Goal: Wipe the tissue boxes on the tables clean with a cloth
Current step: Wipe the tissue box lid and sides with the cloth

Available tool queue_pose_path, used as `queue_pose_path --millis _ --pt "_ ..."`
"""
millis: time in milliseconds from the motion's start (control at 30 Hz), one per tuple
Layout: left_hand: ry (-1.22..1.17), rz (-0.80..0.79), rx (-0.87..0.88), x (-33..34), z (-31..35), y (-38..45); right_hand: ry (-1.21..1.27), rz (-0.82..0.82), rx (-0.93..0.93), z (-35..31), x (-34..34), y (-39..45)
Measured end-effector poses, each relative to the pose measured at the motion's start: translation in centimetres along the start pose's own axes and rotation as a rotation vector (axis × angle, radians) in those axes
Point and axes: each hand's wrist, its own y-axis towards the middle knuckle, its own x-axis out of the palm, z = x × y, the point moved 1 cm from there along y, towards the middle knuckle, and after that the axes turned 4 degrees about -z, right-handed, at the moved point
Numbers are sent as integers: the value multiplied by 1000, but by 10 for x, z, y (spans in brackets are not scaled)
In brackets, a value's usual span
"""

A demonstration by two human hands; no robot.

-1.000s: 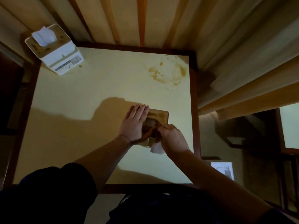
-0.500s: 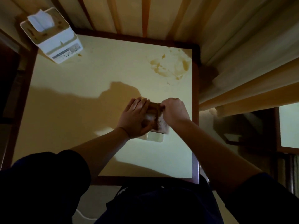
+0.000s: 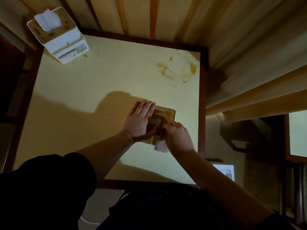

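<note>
A tissue box with a wooden lid (image 3: 167, 114) stands on the yellow table (image 3: 83, 100), right of centre. My left hand (image 3: 138, 120) lies on its left side, fingers straight over the far edge and thumb against the near side. My right hand (image 3: 178, 136) grips a pale cloth (image 3: 160, 145) against the box's near right corner. Much of the box is hidden by both hands. A second, white tissue box (image 3: 61, 37) with a tissue sticking out stands at the table's far left corner.
A brown smeared stain (image 3: 179, 68) marks the table's far right corner. A dark wooden rim (image 3: 201, 105) frames the table. Slatted wood panelling (image 3: 149, 14) rises behind and to the right. Another table's corner (image 3: 298, 133) shows at the far right.
My right hand has drawn the cloth from the top of the box back to its near right corner. My left hand stays on the box. The view has shifted a little.
</note>
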Motion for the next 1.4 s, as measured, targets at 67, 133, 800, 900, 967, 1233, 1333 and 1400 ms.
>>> queue_pose_path --millis 67,133,800,900,967,1233,1333,1400 --pt "18 0 5 0 -1 0 11 -15 -8 -1 3 -7" --pt "15 -21 1 -1 -1 0 0 -52 -22 -4 2 -9" --pt "10 92 22 1 -1 1 -78 -8 147 3 -23 52" --pt "8 52 13 2 -1 1 -40 27 117 -1 -14 38" --pt "-4 18 1 2 -1 1 -51 -6 69 -5 -9 25" --pt "25 -1 -10 3 -1 0 -51 -91 -59 3 8 -6" --pt "-2 -9 -19 1 -1 0 -93 -139 -53 6 -1 5" --pt "-9 -9 -21 0 -1 1 -134 -151 -20 4 -8 14"
